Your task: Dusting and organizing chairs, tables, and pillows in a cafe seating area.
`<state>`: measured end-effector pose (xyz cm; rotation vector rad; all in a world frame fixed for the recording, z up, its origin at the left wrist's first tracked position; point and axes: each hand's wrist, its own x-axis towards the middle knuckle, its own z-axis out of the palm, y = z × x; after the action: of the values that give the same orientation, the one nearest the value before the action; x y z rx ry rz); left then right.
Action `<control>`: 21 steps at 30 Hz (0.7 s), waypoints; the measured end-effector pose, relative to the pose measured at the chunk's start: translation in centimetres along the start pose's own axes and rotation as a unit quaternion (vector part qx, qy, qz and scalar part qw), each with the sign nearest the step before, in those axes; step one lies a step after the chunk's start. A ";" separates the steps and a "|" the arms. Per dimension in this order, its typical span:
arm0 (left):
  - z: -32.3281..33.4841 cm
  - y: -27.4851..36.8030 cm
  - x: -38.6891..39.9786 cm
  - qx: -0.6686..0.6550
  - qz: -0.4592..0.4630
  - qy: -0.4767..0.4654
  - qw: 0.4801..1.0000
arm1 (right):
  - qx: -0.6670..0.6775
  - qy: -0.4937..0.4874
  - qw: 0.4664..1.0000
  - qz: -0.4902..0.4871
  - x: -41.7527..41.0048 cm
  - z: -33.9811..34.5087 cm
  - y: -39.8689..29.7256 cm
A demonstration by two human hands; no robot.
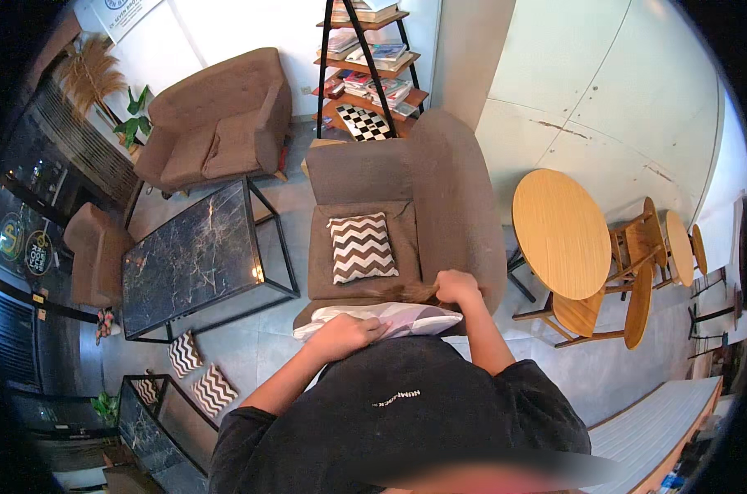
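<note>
My left hand (348, 336) holds a white, grey and pale pink patterned cushion (410, 313) close against the front of my black shirt, fingers over its upper side. Closed in a fist just past the cushion's right part, my right hand (456, 287) grips a brown, bristly brush or duster (413, 292), whose blurred end points left over the sofa seat. The brown fabric sofa (460, 204) lies directly before me. On its seat rests a brown, black and white zigzag cushion (362, 248), separate from both hands.
Left stands a black marble-top table (194, 253), with zigzag cushions (214, 390) low beside another such table (151, 432). Behind are a second brown sofa (216, 123) and a shelf rack (370, 62) with books. A round wooden table (561, 234) and chairs (637, 305) stand right.
</note>
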<state>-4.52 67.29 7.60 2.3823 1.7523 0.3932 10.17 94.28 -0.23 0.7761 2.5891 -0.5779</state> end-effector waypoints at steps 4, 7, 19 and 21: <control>0.2 0.8 0.4 0.005 -0.038 0.014 0.999 | 0.306 -0.134 0.926 -0.174 1.7 -0.8 1.4; 0.7 1.3 0.8 -0.015 -0.084 0.027 0.996 | 0.188 -0.155 0.938 -0.245 3.7 0.5 2.6; 1.9 2.7 -0.4 -0.014 -0.217 0.032 0.975 | 0.245 -0.273 0.858 -0.359 9.2 3.8 -0.5; 2.2 1.9 -1.7 -0.026 -0.233 0.053 0.971 | 0.059 -0.122 0.959 -0.247 10.7 5.5 -1.4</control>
<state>-2.64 65.12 5.84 1.8572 2.2352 0.4914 2.27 95.14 -9.46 0.0630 2.5255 -0.9145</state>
